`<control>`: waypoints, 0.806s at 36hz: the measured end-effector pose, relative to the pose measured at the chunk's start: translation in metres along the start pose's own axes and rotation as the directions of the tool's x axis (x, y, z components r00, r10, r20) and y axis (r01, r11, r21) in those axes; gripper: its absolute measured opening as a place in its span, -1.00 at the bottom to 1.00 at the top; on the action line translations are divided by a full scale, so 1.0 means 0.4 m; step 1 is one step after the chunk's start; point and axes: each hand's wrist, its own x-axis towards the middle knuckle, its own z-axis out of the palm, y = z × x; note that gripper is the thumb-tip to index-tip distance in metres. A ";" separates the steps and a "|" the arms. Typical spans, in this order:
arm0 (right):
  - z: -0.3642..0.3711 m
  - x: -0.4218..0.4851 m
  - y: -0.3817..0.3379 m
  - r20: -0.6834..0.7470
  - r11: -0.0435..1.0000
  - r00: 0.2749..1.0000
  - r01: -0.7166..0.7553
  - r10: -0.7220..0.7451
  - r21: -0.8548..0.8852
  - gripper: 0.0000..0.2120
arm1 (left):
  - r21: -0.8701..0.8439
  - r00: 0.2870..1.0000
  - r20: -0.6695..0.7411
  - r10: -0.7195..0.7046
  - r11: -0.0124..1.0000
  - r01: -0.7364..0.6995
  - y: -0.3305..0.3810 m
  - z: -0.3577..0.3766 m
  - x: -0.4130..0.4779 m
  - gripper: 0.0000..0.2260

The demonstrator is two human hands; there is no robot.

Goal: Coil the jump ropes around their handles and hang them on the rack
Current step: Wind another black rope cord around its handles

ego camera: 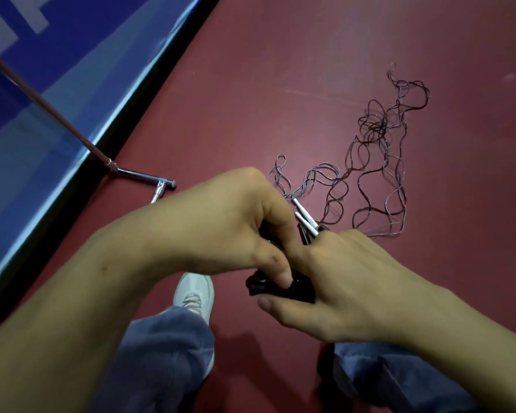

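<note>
handles (280, 289) gripped by left hand (236, 228) and right hand (340, 278) | ropes (379, 162) tangled on floor (251, 84) beyond | chrome stand foot (143, 175) nearby

The person wears soft blue-grey trousers (161, 359) with loose folds (they look a bit fuzzy). A white shoe (195, 293) with pale laces shows near 7 o'clock. Both arms are bare down to the left hand (236, 222) and right hand (340, 281).

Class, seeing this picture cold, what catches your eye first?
The left hand and right hand clutch a bundle of black jump-rope handles at centre. Beyond them, thin dark cords sprawl tangled across the dark red floor. A shiny chrome tube lies left.
</note>
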 end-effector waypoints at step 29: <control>-0.050 -0.045 0.008 -0.349 0.909 0.922 -0.006 0.167 0.417 -0.55 | -0.848 0.956 0.280 -0.091 0.443 0.291 -0.021 0.067 0.043 -0.79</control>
